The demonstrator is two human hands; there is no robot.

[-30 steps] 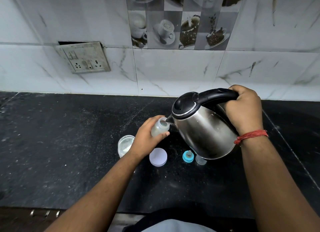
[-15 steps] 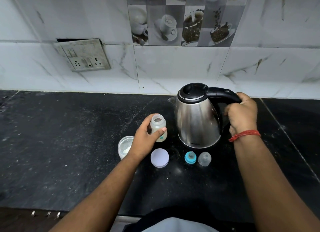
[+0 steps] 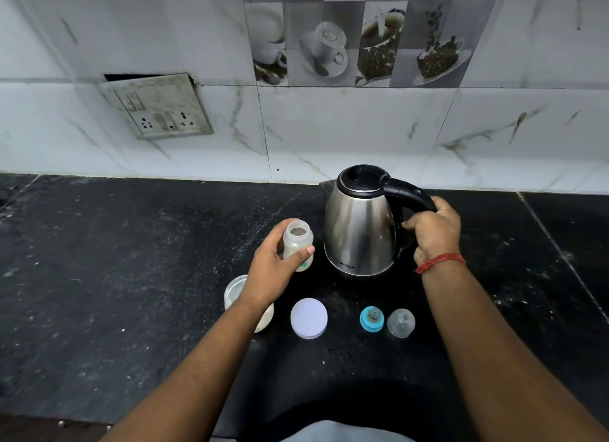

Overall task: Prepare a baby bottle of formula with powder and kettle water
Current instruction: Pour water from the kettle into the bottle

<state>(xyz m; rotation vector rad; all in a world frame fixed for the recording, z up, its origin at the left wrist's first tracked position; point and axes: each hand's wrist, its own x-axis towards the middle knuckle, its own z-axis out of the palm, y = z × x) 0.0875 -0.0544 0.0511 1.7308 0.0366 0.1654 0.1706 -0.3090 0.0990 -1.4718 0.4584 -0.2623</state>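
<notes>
A steel kettle [image 3: 359, 230] with a black lid and handle stands upright on the black counter [image 3: 115, 276]. My right hand [image 3: 435, 230] still curls around the lower end of its handle. My left hand [image 3: 273, 270] holds a small clear baby bottle [image 3: 298, 243] upright, just left of the kettle; its mouth is uncapped and there is whitish content inside. A glass jar of white powder [image 3: 234, 291] sits partly hidden under my left wrist. Its round white lid [image 3: 308, 317] lies flat in front. A teal nipple ring [image 3: 371, 319] and a clear bottle cap [image 3: 401, 323] lie to the right.
A marble-tiled wall [image 3: 346, 128] rises right behind the kettle. A loose, tilted socket plate [image 3: 158, 107] hangs on it at the left. The counter's front edge runs along the bottom of the view.
The kettle went from tilted over the bottle to standing upright on the counter. My left hand brought the bottle upright and slightly away from the spout.
</notes>
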